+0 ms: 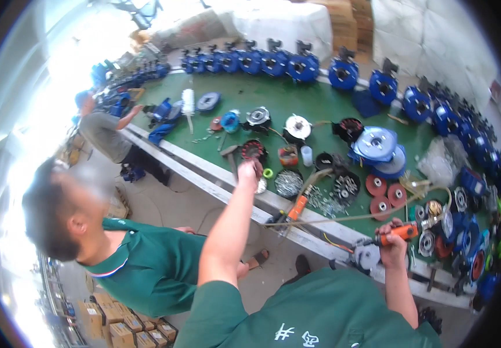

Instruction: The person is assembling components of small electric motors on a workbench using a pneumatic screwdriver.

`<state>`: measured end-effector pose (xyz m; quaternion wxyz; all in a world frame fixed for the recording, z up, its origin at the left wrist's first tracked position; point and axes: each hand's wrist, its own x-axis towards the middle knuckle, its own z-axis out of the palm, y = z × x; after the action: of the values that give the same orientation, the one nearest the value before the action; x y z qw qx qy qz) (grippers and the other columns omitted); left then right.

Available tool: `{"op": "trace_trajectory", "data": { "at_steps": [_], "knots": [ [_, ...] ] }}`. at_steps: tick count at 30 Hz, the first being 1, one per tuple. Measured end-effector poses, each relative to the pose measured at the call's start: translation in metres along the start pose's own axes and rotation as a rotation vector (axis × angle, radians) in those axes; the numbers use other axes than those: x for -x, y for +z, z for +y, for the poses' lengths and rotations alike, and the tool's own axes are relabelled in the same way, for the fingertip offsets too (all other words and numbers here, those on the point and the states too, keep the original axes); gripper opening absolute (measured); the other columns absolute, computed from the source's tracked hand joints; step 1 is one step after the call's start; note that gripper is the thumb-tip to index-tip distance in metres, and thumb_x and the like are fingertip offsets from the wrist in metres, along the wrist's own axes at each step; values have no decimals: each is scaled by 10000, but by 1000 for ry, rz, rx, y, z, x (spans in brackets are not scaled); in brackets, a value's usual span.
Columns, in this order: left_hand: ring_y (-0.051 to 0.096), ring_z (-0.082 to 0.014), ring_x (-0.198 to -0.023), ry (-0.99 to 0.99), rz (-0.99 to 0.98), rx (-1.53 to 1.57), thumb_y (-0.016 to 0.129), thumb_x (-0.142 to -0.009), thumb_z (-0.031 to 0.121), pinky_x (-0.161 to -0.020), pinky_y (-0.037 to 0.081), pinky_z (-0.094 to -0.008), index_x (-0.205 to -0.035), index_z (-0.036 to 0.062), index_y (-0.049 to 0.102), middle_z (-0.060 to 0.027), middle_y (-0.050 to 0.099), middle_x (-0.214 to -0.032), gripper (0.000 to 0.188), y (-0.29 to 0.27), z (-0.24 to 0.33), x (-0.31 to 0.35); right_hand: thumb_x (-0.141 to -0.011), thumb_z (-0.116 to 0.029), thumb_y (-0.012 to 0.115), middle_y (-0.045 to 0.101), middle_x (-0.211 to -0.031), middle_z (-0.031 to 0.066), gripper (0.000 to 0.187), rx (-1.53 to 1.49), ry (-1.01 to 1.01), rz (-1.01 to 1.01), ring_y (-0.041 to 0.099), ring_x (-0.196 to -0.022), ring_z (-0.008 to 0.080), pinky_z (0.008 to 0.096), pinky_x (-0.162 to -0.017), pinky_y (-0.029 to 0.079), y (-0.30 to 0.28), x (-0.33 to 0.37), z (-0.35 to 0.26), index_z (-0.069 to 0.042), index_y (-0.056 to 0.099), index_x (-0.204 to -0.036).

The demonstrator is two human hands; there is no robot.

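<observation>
Right hand [394,242] fingers wrapped round orange pneumatic screwdriver [400,232] at body; rigid, hose-tethered, likely hefty. Left hand [247,172] reaching far over green workbench [250,95], finger spread unclear.

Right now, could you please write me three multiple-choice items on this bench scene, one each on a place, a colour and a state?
1. Where is the left hand?
A. At the near edge of the green bench top
B. On the floor
C. On a cardboard box

2. What colour is the grip of the tool in the right hand?
A. Green
B. Orange
C. White

3. How is the right hand?
A. Open and flat
B. Out of view
C. Closed around the tool

Answers:
1. A, it reaches to the bench's near edge beside a bowl of small metal parts.
2. B, the grip shows orange.
3. C, the fingers wrap the grip.
</observation>
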<state>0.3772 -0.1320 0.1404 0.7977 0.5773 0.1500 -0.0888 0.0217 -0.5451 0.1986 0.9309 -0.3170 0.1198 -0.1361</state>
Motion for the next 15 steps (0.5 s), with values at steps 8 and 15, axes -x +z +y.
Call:
{"op": "trace_trajectory", "data": {
  "at_steps": [8,15],
  "knots": [
    [485,-113,-578,-497,494,350,507,-940,134,-497,372,-256,-900,79,572,-7,541,-730,94,25,-210,185,-673,50,650,587,-881,76,529,38,14,49,578,-918,247,453,-1014,426,2,-4,-4,-95,566,-1175],
    [691,-309,-827,-613,56,-51,459,-945,-63,-725,601,-375,-1249,-83,458,-224,624,-1048,305,48,-288,197,-669,62,644,595,-879,75,536,119,35,83,579,-921,250,462,-1015,432,0,2,-7,-87,555,-1175]
  ]
}}
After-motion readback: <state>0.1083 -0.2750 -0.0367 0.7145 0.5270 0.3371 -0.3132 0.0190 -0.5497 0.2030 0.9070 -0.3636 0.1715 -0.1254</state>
